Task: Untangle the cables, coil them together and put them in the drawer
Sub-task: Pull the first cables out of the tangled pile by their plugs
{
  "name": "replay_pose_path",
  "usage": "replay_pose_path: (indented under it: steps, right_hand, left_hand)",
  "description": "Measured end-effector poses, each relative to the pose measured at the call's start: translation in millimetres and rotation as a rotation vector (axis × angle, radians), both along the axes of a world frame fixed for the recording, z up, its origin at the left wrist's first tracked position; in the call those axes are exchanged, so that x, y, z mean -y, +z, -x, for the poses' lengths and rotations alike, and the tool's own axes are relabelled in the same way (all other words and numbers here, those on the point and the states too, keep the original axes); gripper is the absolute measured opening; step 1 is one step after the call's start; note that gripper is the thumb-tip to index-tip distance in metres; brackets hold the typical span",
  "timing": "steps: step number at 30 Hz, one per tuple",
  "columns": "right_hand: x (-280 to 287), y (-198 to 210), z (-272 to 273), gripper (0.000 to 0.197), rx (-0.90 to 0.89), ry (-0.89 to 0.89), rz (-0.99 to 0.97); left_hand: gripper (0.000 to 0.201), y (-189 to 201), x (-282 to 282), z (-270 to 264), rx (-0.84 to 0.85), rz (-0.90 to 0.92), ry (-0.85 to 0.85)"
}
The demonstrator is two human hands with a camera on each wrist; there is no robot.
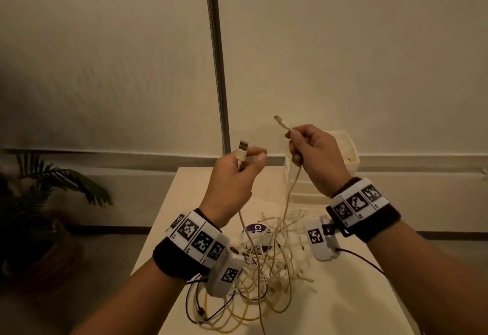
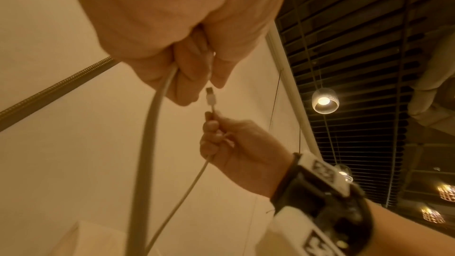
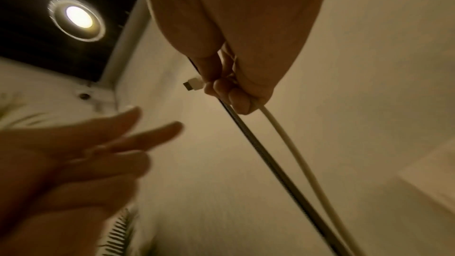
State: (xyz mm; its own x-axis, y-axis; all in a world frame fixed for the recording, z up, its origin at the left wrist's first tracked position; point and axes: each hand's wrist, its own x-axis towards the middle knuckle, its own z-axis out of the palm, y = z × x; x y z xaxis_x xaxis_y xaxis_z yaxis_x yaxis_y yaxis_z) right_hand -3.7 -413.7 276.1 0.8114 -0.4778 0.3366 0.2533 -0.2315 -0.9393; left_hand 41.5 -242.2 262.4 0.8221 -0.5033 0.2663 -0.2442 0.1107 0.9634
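Both hands are raised above the table (image 1: pixel 356 295), each holding one end of a white cable. My left hand (image 1: pixel 248 160) pinches the cable just below a USB-A plug (image 1: pixel 243 147) that points up. In my right hand (image 1: pixel 295 144) is a cable end with a small plug (image 1: pixel 280 120) sticking out to the upper left. Both strands hang down into a tangle of white and yellow cables (image 1: pixel 264 268) on the table. The left wrist view shows the left strand (image 2: pixel 150 133) and my right hand (image 2: pixel 221 135) with its plug (image 2: pixel 211 98). The right wrist view shows the right strand (image 3: pixel 283 133).
A white drawer unit (image 1: pixel 346 149) stands at the table's back right, behind my right hand. A metal gooseneck pole (image 1: pixel 216 57) rises behind the table. A potted plant (image 1: pixel 39 189) stands on the floor at left. A purple round sticker (image 1: pixel 257 227) lies under the tangle.
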Motion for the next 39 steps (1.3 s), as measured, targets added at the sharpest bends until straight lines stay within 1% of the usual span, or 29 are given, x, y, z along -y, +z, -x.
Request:
replay_pose_path:
  steps: [3,5,7,9,14,18,20,22,24,26,27,28,29,32,33,34,35,36,37,38,39]
  right_hand:
    - [-31.4,9.7,3.9,0.018,-0.001,0.116,0.016]
    - [-51.7,8.1,10.7,0.019,0.005,0.142,0.043]
    - [-62.2,4.9,15.6,0.022,0.04,0.145,-0.02]
    - [-64.0,1.9,17.9,0.024,0.06,0.146,-0.057]
    - [-66.0,-17.3,21.0,0.025,0.008,0.192,-0.008]
    - [-64.0,-26.4,22.7,0.026,0.056,0.132,0.049]
    - [-63.1,-33.2,23.3,0.026,0.067,0.147,0.087]
    - [-59.8,-45.1,25.7,0.03,0.077,0.152,0.095]
    - [-53.7,-57.6,28.6,0.029,0.064,0.179,0.087]
    - [-47.6,-71.1,30.8,0.026,-0.009,0.259,0.09]
    - [-45.6,-79.1,31.2,0.025,-0.049,0.306,0.095]
    - [-43.7,-87.4,31.1,0.025,-0.084,0.344,0.099]
    - [-41.1,-96.3,30.7,0.025,-0.118,0.368,0.104]
    - [-32.1,-120.1,30.9,0.024,-0.214,0.385,0.183]
    - [-29.1,-124.6,31.6,0.024,-0.237,0.375,0.206]
    - [-26.1,-126.4,31.9,0.025,-0.252,0.358,0.221]
    - [-24.2,-125.9,31.6,0.026,-0.265,0.341,0.23]
    - [-23.1,-122.3,30.6,0.026,-0.279,0.328,0.244]
    - [-23.0,-117.0,28.6,0.027,-0.291,0.32,0.256]
    - [-23.5,-110.3,26.9,0.027,-0.298,0.316,0.262]
    - [-23.6,-103.3,24.4,0.028,-0.299,0.315,0.263]
  left_hand:
    - [0.023,13.6,0.0,-7.5,-0.065,0.058,-0.014]
    - [0.027,16.9,0.4,-10.4,-0.026,0.078,-0.037]
    - [0.031,17.9,-0.7,-7.3,0.022,0.084,-0.065]
    - [0.035,17.2,-0.4,-2.6,0.03,0.067,-0.102]
    - [0.031,9.0,10.3,-0.5,0.005,-0.01,-0.169]
    - [0.051,5.2,14.4,-1.4,0.007,-0.04,-0.186]
    - [0.05,9.4,13.4,-6.4,-0.017,-0.006,-0.105]
    - [0.051,12.7,9.7,-14.4,0.009,0.032,-0.028]
    - [0.05,18.4,3.2,-19.0,0.036,0.084,-0.037]
    - [0.047,30.0,-5.1,-19.0,-0.075,0.186,-0.086]
    - [0.047,37.5,-10.1,-19.9,-0.122,0.233,-0.091]
    - [0.047,45.6,-14.9,-22.9,-0.132,0.263,-0.063]
    - [0.048,54.3,-19.6,-26.8,-0.1,0.27,-0.007]
    - [0.049,78.8,-39.3,-38.9,0.11,0.248,0.167]
    - [0.048,83.9,-45.9,-41.8,0.165,0.234,0.184]
    - [0.046,87.2,-51.0,-42.4,0.222,0.207,0.161]
    - [0.043,86.5,-53.5,-41.7,0.302,0.134,0.128]
    - [0.037,83.6,-53.2,-37.9,0.422,0.002,0.1]
    - [0.032,76.4,-50.5,-33.7,0.56,-0.181,0.08]
    - [0.031,66.0,-45.3,-29.4,0.662,-0.377,0.041]
    - [0.029,52.4,-38.9,-25.7,0.718,-0.551,-0.007]
